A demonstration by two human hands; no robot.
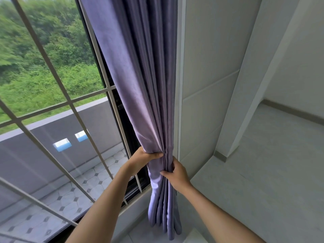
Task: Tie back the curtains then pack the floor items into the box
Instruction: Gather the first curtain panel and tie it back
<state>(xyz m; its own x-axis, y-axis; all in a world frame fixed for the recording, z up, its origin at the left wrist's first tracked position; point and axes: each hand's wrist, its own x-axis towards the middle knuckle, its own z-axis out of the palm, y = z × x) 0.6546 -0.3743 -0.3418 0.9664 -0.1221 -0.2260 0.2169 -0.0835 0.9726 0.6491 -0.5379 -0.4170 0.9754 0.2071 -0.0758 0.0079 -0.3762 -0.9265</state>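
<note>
Past the window grille (pixel 57 81) on the left, green bushes and a grey parapet showed, with a tiled balcony floor (pixel 84 183) below. The grille's pale bars crossed the glass at a slant. Next to it the dark window frame (pixel 122 130) ran down to the sill.

The left hand (pixel 142 157) came up from below and held the purple curtain (pixel 140 85) from its window side, thumb laid across the front folds and fingers curled behind; its grip was closed on the cloth. The curtain hung gathered into a narrow bundle against the right edge of the window, pinched in at the 2 hands and flaring again toward the floor (pixel 263 172).

Just lower and to the right, the right hand (pixel 176 174) clasped the same bundle from the wall side, fingers wrapped round the pleats, its grip closed too. Beyond it stood the white wall (pixel 210 58) and a corner of pale tiled floor.
</note>
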